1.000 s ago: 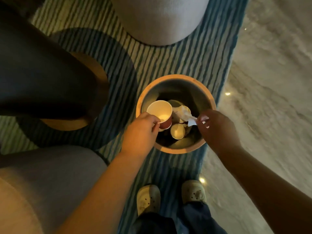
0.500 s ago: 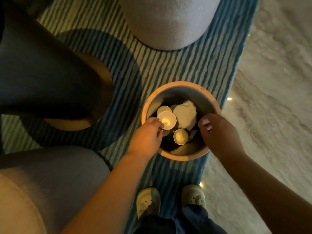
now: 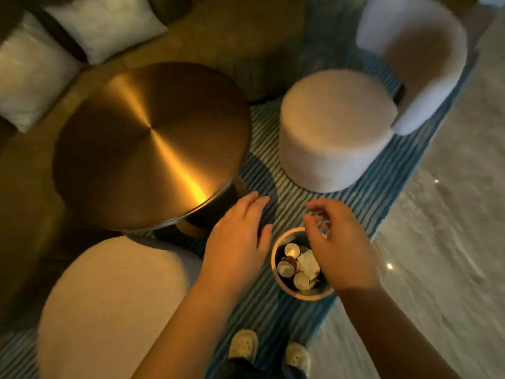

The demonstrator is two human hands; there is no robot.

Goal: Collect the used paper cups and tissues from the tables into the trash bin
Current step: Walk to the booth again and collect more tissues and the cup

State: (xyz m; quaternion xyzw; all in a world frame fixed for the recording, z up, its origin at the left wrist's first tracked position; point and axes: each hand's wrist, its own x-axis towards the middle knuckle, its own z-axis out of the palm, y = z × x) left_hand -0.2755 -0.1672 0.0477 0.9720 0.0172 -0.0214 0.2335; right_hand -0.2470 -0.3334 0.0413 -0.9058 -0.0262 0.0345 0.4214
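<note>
A round trash bin (image 3: pixel 284 289) with an orange rim stands on the striped rug between my hands. Inside it lie several paper cups (image 3: pixel 291 250) and a white tissue (image 3: pixel 308 262). My left hand (image 3: pixel 237 242) hovers left of the bin, fingers spread, holding nothing. My right hand (image 3: pixel 337 242) hangs above the bin's right half and covers part of its rim, fingers loosely curled and apart, with nothing in them.
A round brass-topped table (image 3: pixel 147 143) stands at the left, its top bare. Pale round stools sit behind the bin (image 3: pixel 336 129) and at lower left (image 3: pixel 114 305). A curved chair (image 3: pixel 426 58) is far right. White cushions (image 3: pixel 103 23) lie far left. Marble floor (image 3: pixel 442 242) runs along the right.
The cup left my left hand and the tissue left my right; both now lie in the bin. Both hands have lifted out, and my view has risen and widened.
</note>
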